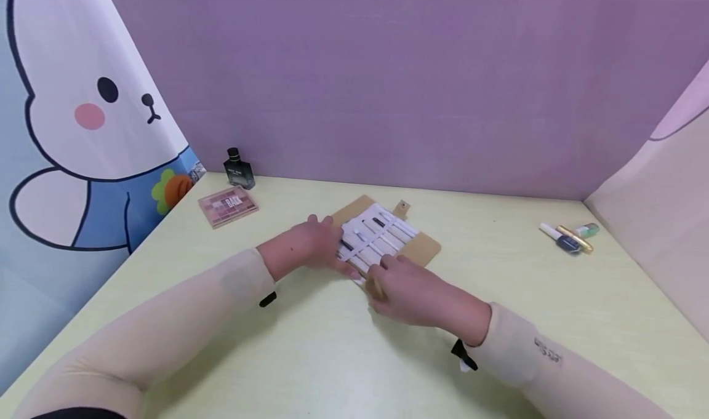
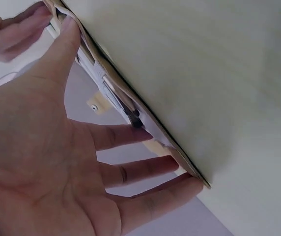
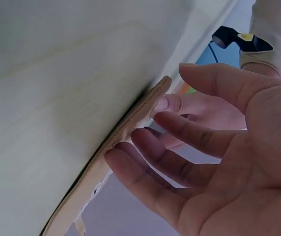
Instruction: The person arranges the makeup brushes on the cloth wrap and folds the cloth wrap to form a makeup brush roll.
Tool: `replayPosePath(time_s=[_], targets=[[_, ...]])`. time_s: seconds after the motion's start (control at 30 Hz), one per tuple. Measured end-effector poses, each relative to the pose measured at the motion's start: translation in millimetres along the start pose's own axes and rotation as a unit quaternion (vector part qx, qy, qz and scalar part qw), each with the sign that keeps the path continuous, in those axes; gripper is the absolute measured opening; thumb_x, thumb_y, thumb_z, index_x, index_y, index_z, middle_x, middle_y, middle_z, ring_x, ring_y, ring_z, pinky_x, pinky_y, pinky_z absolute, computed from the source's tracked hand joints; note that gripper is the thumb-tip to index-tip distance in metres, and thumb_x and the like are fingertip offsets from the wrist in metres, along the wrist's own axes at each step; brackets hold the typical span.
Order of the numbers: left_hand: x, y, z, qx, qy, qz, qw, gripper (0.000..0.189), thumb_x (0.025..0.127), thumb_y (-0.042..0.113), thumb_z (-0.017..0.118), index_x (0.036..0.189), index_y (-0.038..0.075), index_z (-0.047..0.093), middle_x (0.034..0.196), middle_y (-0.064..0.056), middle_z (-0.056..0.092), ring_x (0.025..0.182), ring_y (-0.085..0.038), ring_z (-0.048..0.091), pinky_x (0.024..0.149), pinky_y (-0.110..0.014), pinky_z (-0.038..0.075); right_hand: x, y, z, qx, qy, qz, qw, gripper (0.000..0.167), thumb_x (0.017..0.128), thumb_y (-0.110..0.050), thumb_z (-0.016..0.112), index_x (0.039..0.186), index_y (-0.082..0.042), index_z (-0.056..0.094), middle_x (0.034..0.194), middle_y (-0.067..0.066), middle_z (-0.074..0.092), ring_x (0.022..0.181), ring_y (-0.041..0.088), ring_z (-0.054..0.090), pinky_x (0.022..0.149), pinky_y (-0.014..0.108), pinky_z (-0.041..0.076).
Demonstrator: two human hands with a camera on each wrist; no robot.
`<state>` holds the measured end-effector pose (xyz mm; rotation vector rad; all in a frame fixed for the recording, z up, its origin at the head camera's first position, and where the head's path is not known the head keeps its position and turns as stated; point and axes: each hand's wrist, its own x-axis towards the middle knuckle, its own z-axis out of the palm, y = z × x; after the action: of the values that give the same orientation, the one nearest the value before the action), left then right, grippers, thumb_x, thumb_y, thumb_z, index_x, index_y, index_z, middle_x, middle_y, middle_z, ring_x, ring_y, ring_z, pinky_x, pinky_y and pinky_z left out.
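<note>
A tan makeup brush case [image 1: 425, 249] lies unfolded on the table, its white inside holding several brushes [image 1: 382, 244] under a strap. My left hand [image 1: 317, 244] is at the case's left edge. In the left wrist view its fingers [image 2: 145, 172] reach out straight along that edge, with the thumb near the front corner. My right hand [image 1: 410, 288] is at the near edge. In the right wrist view its loosely bent fingers [image 3: 155, 152] touch the tan edge, while the thumb stands apart from it.
At the back left, a dark bottle [image 1: 239, 170] stands behind a pink eyeshadow palette [image 1: 228, 206]. Several small cosmetic tubes [image 1: 570, 239] lie together on the right. The case's snap tab [image 1: 401, 208] sticks out at the back. A purple backdrop [image 1: 388, 87] borders the table [image 1: 310, 357].
</note>
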<state>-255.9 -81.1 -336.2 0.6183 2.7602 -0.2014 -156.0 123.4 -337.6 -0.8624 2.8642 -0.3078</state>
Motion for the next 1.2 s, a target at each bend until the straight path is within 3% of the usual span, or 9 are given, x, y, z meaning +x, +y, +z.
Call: replayPosePath(time_s=[0.2, 0.37, 0.53, 0.67, 0.83, 1.03, 1.2], targets=[[-8.0, 5.3, 0.1, 0.017, -0.003, 0.000, 0.9998, 0.111, 0.080, 0.091, 0.064, 0.154, 0.009, 0.053, 0.134, -0.015, 0.057, 0.118, -0.034, 0.053, 0.091, -0.045, 0.058, 1.6, 2.9, 0.7, -0.010, 0.005, -0.002, 0.9999, 0.015, 0.097, -0.024, 0.079, 0.100, -0.011, 0.070, 0.097, 0.003, 0.065, 0.084, 0.019, 0.056, 0.074, 0.033, 0.053], [-16.9, 2.7, 0.2, 0.007, -0.002, 0.020, 0.9998, 0.098, 0.084, 0.079, 0.074, 0.148, 0.007, 0.057, 0.125, -0.014, 0.061, 0.111, -0.031, 0.056, 0.090, -0.044, 0.056, -0.7, 11.5, 1.9, -0.026, 0.014, -0.015, 0.9995, 0.012, 0.096, -0.019, 0.078, 0.096, -0.012, 0.068, 0.093, 0.002, 0.063, 0.082, 0.017, 0.054, 0.073, 0.030, 0.050], [-26.7, -5.2, 0.1, -0.007, -0.005, 0.069, 0.9976, 0.081, 0.090, 0.065, 0.078, 0.147, 0.010, 0.061, 0.119, -0.010, 0.068, 0.103, -0.025, 0.060, 0.094, -0.043, 0.056, -5.3, 26.1, -0.8, 0.002, 0.006, -0.025, 0.9997, 0.011, 0.093, -0.015, 0.081, 0.100, -0.013, 0.073, 0.106, 0.007, 0.067, 0.090, 0.017, 0.057, 0.075, 0.029, 0.053], [-33.8, -13.8, -3.0, -0.037, -0.012, 0.116, 0.9925, 0.070, 0.092, 0.053, 0.082, 0.148, 0.016, 0.062, 0.106, -0.004, 0.069, 0.091, -0.019, 0.059, 0.086, -0.038, 0.053, -11.5, 40.9, -5.8, 0.031, 0.003, -0.028, 0.9991, 0.017, 0.089, -0.013, 0.085, 0.103, -0.015, 0.077, 0.120, 0.011, 0.068, 0.095, 0.015, 0.058, 0.078, 0.028, 0.054], [-38.4, -21.4, -6.0, -0.059, -0.020, 0.160, 0.9852, 0.057, 0.092, 0.041, 0.085, 0.140, 0.015, 0.069, 0.091, 0.000, 0.063, 0.083, -0.014, 0.054, 0.076, -0.030, 0.046, -19.1, 60.4, -11.5, 0.044, -0.001, -0.066, 0.9968, 0.019, 0.088, -0.013, 0.087, 0.103, -0.019, 0.076, 0.109, 0.001, 0.067, 0.089, 0.011, 0.054, 0.075, 0.024, 0.048], [-43.0, -23.2, -5.3, -0.093, -0.034, 0.207, 0.9734, 0.033, 0.090, 0.029, 0.088, 0.118, 0.016, 0.077, 0.104, 0.004, 0.069, 0.093, -0.013, 0.059, 0.088, -0.031, 0.054, -23.2, 83.2, -18.7, 0.076, -0.041, -0.072, 0.9937, 0.021, 0.089, -0.012, 0.084, 0.107, -0.021, 0.076, 0.107, -0.003, 0.062, 0.097, 0.014, 0.056, 0.083, 0.027, 0.049], [-41.5, -21.7, -1.3, -0.095, -0.038, 0.227, 0.9686, 0.026, 0.089, 0.031, 0.090, 0.107, 0.022, 0.073, 0.101, 0.005, 0.066, 0.094, -0.011, 0.057, 0.085, -0.028, 0.051, -23.4, 93.6, -20.1, 0.091, -0.064, -0.066, 0.9916, 0.024, 0.089, -0.012, 0.084, 0.108, -0.022, 0.075, 0.113, -0.003, 0.062, 0.101, 0.017, 0.056, 0.085, 0.027, 0.049]])
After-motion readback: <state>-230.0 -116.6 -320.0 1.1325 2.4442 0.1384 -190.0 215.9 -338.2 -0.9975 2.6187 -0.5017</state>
